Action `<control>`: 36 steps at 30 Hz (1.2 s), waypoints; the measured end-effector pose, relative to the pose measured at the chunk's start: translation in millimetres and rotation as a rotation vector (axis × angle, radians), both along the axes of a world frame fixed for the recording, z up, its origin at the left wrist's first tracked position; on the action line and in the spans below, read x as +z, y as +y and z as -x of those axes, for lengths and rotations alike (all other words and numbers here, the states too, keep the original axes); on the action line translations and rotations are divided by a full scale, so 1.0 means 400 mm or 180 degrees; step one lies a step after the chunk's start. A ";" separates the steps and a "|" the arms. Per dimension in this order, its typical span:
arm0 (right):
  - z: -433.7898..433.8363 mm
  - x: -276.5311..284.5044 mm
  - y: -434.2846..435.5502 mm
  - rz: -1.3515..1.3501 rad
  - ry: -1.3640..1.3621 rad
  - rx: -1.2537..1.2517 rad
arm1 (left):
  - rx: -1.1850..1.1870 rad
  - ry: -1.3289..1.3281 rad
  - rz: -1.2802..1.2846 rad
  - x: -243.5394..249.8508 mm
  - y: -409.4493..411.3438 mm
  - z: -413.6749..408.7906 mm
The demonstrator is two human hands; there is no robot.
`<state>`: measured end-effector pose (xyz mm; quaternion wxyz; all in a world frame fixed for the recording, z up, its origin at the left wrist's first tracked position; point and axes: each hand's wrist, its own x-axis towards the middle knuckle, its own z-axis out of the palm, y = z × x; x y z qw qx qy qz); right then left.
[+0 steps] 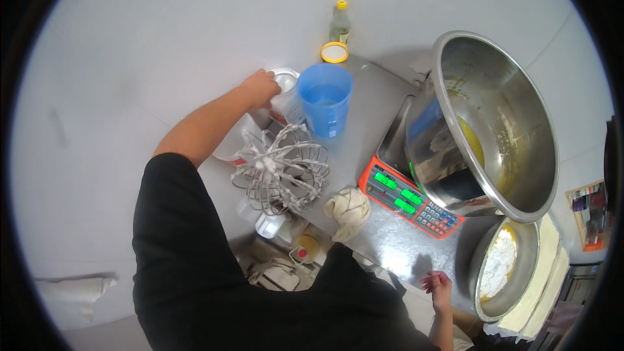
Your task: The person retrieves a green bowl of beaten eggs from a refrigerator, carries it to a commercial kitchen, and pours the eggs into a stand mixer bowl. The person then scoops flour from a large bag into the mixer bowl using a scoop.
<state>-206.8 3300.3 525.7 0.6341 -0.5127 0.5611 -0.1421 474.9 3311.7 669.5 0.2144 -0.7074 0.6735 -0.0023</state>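
At the table's far left corner, my left hand (258,88) grips the side and rim of a white plastic tub (288,102), its thumb partly hidden. Touching that tub or nearly so is a blue translucent measuring jug (325,107) with liquid inside. Closer to me stand large wire whisks (282,170) smeared with white cream. My right hand (438,286) hovers by the table's near edge, fingers loosely bent, nothing visible in it. A large steel mixing bowl (507,107) with yellow residue rests tilted on an orange digital scale (412,204) with lit displays.
A crumpled cloth (348,209) lies beside the scale. Right of it, a steel bowl (480,278) holds white powder over something yellow. A glass bottle (340,24) and a yellow-rimmed lid (335,52) stand by the wall. Below are jugs, including a yellow-filled one (306,243).
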 end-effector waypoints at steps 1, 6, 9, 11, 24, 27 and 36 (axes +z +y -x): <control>-0.001 -0.002 -0.005 0.0057 0.0038 0.0022 | 0.0018 0.0039 0.0044 -0.006 -0.005 -0.007; -0.015 -0.010 -0.017 0.0204 0.0026 -0.0046 | 0.0053 -0.0086 -0.0167 -0.006 -0.020 -0.008; -0.017 -0.010 -0.024 0.0247 0.0106 -0.0029 | -0.0061 -0.0133 -0.0148 -0.010 -0.014 -0.010; -0.014 -0.020 -0.020 0.0290 0.0043 -0.0099 | -0.0002 -0.0094 -0.0056 -0.007 -0.018 -0.017; 0.013 -0.038 -0.019 0.0384 -0.0266 -0.0298 | 0.0630 -0.0021 0.0054 0.199 -0.054 0.012; 0.021 -0.046 -0.024 0.0337 -0.0357 -0.0343 | 0.0728 -0.0110 0.0114 0.266 -0.057 0.013; 0.044 -0.047 -0.024 0.0419 -0.0252 -0.0351 | 0.0703 -0.0027 0.1031 0.555 -0.030 0.110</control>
